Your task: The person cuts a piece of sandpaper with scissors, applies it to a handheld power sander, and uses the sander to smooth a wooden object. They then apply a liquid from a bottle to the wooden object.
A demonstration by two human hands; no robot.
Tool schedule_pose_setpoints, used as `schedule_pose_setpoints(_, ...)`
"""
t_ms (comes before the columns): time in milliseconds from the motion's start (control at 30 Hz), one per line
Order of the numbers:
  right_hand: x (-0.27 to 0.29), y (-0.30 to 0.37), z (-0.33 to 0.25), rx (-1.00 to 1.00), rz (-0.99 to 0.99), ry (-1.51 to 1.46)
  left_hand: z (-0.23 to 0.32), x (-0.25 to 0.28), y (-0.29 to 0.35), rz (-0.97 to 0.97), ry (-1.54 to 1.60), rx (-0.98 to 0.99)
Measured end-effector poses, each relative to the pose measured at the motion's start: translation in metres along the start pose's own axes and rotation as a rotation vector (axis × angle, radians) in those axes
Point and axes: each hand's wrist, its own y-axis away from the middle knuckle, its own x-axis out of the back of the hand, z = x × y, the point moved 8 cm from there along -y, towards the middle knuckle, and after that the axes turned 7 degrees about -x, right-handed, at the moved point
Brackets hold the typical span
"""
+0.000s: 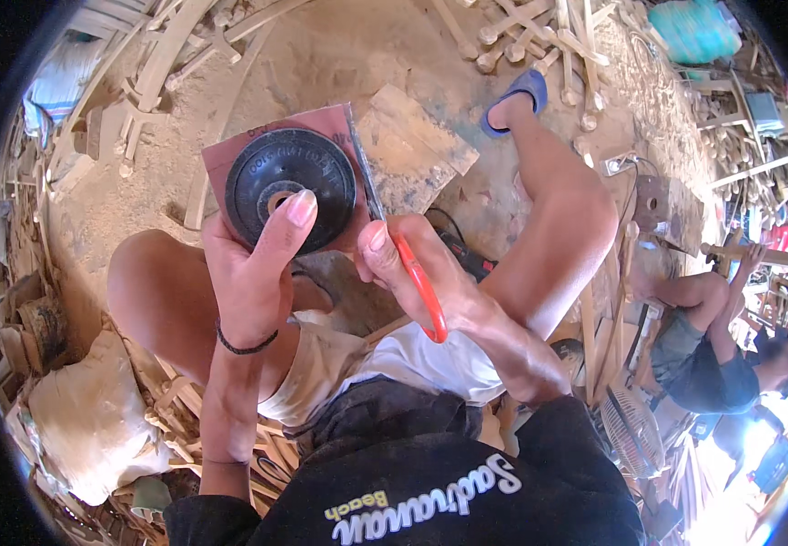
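My left hand [253,278] clamps a black round backing pad [262,168] flat on a reddish-brown sheet of sandpaper [219,166]. Its thumb presses near the pad's centre hole, and the other fingers are hidden beneath the sheet. In my right hand [439,264] is a pair of scissors [423,296] with orange handles. The scissors' blades lie along the sheet's right edge, close to the pad's rim. How far the blades are apart I cannot tell. Both hands are held above my lap, between my bent knees.
A dusty flat board [417,136] lies on the ground ahead. Beside my right thigh is a black and red power tool [471,257]. Wooden pieces [512,41] are heaped around. At the right, a co-worker [712,364] sits holding wood, near a fan [632,428].
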Motion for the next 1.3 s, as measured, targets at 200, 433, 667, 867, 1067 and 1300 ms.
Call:
schedule_pose_setpoints(200, 0.001, -0.003, -0.008, 0.047, 0.008, -0.051, -0.003, 0.0, -0.003, 0.02, -0.011, -0.011)
schedule_pose_setpoints(433, -0.001, -0.007, 0.016, -0.062, -0.009, -0.121, -0.007, 0.002, -0.006, 0.05, -0.024, 0.016)
schedule_pose_setpoints(667, 0.001, -0.007, -0.004, 0.078, 0.046, -0.134, -0.004, 0.0, -0.009, -0.005, -0.068, 0.073)
schedule_pose_setpoints(867, 0.001, -0.005, -0.004, 0.085, 0.034, -0.168, 0.002, -0.007, -0.011, -0.087, -0.179, 0.058)
schedule_pose_setpoints(1067, -0.003, -0.008, 0.005, 0.02, -0.009, -0.215, 0.008, -0.013, -0.01, -0.085, -0.207, 0.077)
schedule_pose_setpoints(1300, 0.001, -0.003, -0.008, 0.113, 0.054, -0.064, 0.007, -0.009, -0.012, -0.154, -0.237, 0.195)
